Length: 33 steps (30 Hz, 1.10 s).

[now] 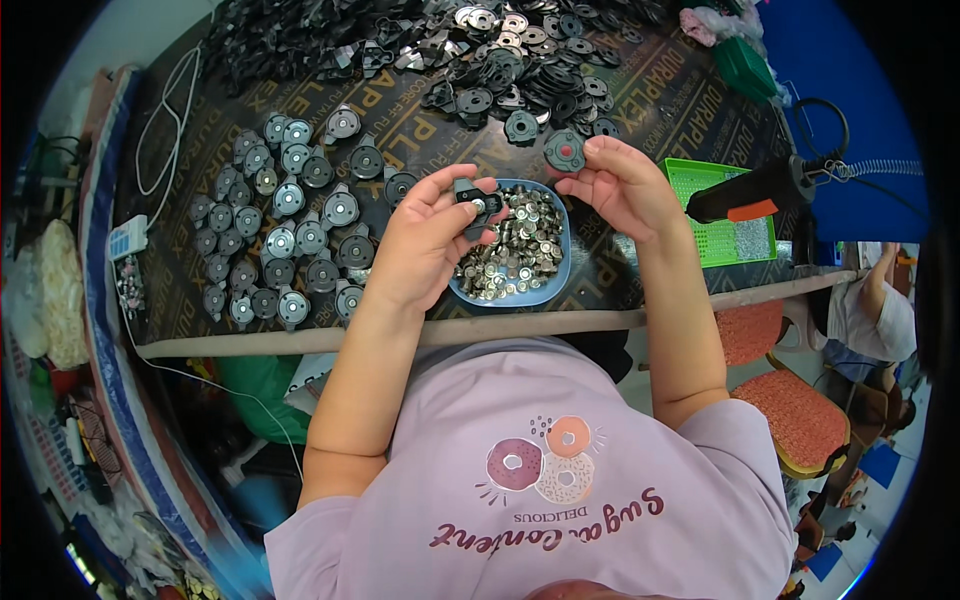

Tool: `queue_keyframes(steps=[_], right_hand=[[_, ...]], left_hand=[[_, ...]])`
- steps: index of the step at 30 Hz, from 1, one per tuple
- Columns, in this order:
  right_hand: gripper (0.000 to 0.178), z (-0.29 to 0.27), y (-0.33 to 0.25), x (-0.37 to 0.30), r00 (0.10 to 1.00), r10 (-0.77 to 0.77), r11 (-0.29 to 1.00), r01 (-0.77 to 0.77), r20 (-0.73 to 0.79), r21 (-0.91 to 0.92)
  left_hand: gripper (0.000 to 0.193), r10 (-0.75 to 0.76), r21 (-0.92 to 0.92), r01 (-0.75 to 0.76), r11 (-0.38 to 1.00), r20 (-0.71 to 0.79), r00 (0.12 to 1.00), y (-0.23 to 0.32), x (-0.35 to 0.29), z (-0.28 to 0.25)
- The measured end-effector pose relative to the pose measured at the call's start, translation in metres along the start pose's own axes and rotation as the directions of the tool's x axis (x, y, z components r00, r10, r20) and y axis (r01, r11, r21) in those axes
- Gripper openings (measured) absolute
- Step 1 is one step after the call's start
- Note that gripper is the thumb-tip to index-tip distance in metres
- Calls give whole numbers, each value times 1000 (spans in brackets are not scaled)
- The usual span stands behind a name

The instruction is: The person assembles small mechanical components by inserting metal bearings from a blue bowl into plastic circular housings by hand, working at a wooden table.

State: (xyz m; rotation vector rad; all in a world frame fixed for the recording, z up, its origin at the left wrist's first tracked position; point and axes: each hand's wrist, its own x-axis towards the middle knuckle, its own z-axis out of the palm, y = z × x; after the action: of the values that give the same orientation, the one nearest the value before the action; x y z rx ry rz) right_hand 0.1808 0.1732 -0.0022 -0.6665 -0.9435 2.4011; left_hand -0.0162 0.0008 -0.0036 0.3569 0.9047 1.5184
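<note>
My left hand (pixel 418 245) is closed on a small dark plastic part (pixel 478 197), with the thumb pressed on a shiny metal piece in its middle. Between the thumb and fingers of my right hand (pixel 632 188) is a round dark knob (pixel 565 151) with a scalloped rim and a red centre. The two held parts are apart, above the far side of a blue tub (pixel 566 268). Small silvery metal caps (pixel 515 250) fill that tub, which stands near the table's front edge.
Left of the tub lie many round grey parts with metal centres (pixel 288 198). Dark plastic pieces and discs (pixel 500 70) are heaped at the back. A black powered tool (pixel 750 195) hangs over a green basket (pixel 680 172) at the right. A white cable (pixel 168 130) runs along the left.
</note>
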Motion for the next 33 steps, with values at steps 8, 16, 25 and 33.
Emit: queue_keyframes(steps=[8, 16, 25, 33], right_hand=[[6, -9, 7, -2, 737, -542, -344, 244, 404, -907], [21, -15, 7, -5, 807, -452, -401, 198, 381, -894], [30, 22, 9, -15, 821, -482, -1, 348, 306, -937], [34, 69, 27, -25, 746, -403, -76, 550, 530, -832]], left_hand=[[38, -33, 6, 33, 999, -28, 999, 3, -2, 4], [38, -35, 15, 36, 999, -48, 998, 1, -2, 3], [39, -42, -68, 42, 997, -4, 999, -2, -1, 1], [39, -33, -101, 40, 994, 71, 997, -5, -2, 9]])
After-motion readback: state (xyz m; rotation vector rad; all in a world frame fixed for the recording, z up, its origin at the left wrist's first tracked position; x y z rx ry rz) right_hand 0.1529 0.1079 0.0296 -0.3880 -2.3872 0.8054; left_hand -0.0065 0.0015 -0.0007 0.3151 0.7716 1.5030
